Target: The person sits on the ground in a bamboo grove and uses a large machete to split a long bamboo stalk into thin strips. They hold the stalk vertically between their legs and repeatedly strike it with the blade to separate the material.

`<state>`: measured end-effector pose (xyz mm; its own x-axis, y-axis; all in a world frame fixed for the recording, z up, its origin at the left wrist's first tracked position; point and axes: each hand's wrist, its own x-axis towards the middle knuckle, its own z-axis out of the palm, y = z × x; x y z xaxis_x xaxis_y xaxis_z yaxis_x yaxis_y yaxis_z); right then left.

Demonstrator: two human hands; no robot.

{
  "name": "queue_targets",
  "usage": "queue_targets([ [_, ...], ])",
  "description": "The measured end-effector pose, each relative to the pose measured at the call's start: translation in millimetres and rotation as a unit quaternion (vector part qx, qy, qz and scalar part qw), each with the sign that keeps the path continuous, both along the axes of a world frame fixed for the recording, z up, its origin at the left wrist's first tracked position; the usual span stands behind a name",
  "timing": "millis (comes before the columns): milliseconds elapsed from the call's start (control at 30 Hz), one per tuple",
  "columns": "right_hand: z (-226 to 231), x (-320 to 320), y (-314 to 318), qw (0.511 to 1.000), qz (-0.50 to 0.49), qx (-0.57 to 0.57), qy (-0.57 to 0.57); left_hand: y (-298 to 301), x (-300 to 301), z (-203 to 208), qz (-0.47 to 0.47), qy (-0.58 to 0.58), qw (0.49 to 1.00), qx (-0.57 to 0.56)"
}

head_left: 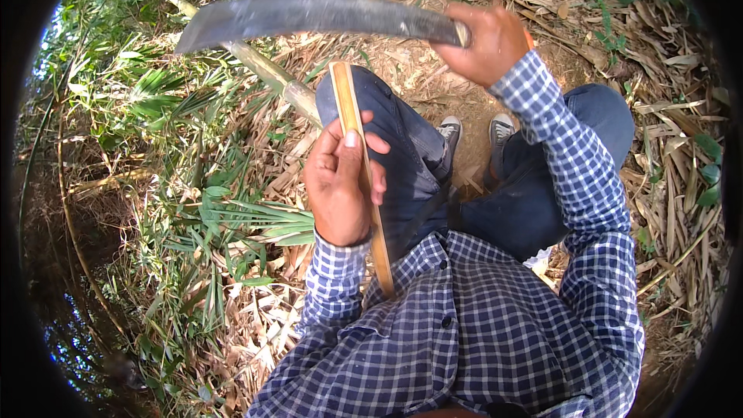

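My right hand (487, 42) is closed round the handle of a machete (317, 17), raised over the ground beyond my knees. Its long dark blade reaches leftward, a little blurred, with the tip at the upper left. In my left hand (340, 178) a split bamboo strip (350, 104) is held between thumb and fingers. The strip shows its pale yellow inner face near the top and runs down to the front of my checked shirt. Blade and strip look apart, the blade passing just beyond the strip's upper end.
A bamboo pole (271, 73) slants across the ground at the left, passing behind my left knee. Green leafy growth (155, 101) fills the left side. Dry fallen leaves (673, 131) cover the ground at the right. My shoes (501, 133) rest on bare soil between my bent knees.
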<state>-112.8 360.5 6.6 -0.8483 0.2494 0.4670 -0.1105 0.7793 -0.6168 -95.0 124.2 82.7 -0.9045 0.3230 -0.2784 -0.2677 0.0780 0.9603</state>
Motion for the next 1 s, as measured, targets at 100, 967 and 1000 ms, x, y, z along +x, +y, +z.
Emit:
queue_targets([
  [100, 12, 12, -25, 0.996, 0.076, 0.004, 0.050, 6, -13, -4, -0.008, -0.035, 0.998, 0.049],
  [967, 10, 9, -27, 0.989, 0.120, 0.016, 0.080, 8, -4, 0, -0.016, -0.088, 0.990, 0.109],
  [1000, 9, 5, -24, 0.987, 0.126, 0.022, 0.095, 7, -4, 1, -0.017, -0.098, 0.988, 0.121],
])
